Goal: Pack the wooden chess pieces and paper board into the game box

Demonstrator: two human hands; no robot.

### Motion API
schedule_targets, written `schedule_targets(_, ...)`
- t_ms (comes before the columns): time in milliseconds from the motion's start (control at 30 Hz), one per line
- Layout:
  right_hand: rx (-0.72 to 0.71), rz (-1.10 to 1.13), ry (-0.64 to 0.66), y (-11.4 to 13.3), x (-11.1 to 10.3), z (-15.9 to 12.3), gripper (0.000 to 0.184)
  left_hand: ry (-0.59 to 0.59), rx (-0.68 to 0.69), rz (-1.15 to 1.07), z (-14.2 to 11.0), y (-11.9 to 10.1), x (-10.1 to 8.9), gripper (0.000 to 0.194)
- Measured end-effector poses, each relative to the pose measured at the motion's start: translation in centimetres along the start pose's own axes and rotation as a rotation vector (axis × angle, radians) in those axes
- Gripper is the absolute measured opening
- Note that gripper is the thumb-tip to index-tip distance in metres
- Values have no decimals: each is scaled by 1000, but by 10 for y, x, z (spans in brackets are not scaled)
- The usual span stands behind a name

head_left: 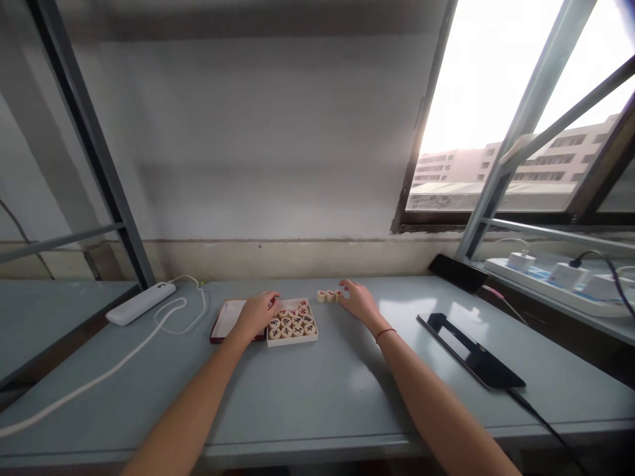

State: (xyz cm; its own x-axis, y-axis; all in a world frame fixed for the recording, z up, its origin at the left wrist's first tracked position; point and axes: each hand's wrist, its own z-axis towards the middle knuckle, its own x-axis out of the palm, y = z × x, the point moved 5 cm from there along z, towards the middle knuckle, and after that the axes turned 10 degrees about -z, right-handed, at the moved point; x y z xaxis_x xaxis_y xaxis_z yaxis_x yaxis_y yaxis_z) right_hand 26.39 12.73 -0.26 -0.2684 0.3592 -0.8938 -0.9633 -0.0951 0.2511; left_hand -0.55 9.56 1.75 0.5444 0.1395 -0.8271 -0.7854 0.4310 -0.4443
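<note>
An open box holds round wooden Chinese chess pieces (286, 322), marked with red and black characters, in its white tray (292, 340). Over the tray's back left corner is my left hand (259, 311), its fingers curled closed around what looks like a piece, mostly hidden by them. Further right, a short row of pieces (330, 296) with red characters stands on the desk. My right hand (358, 301) reaches to the right end of this row, with thumb and fingertips closed on the last piece (338, 295). A dark red box lid (231, 317) lies left of the tray, partly behind my left wrist.
A white power strip (141, 303) with its cable lies on the left of the blue-grey desk (307, 403). To the right are a black tablet (471, 350) with a cord, a dark phone (457, 273) and another power strip (555, 284) with chargers. Metal frame posts stand at both sides.
</note>
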Motion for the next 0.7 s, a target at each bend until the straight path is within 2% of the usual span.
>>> schedule_targets(100, -57, 54, -56, 20, -10, -4, 31, 23, -2, 116, 0, 2, -2, 31)
schedule_targets(233, -228, 177, 52, 62, -2, -14, 32, 49, -1, 190, 1, -4, 3, 36)
schedule_targets(333, -258, 191, 105, 81, 8, -20, 33, 78, 30, 178, 3, -17, 12, 36)
schedule_targets(533, -235, 195, 128, 85, 15, -23, 34, 205, 87, 99, 5, -42, 35, 39)
schedule_targets(700, -250, 233, 141, 86, 14, -24, 32, 204, 107, -11, 6, -44, 40, 38)
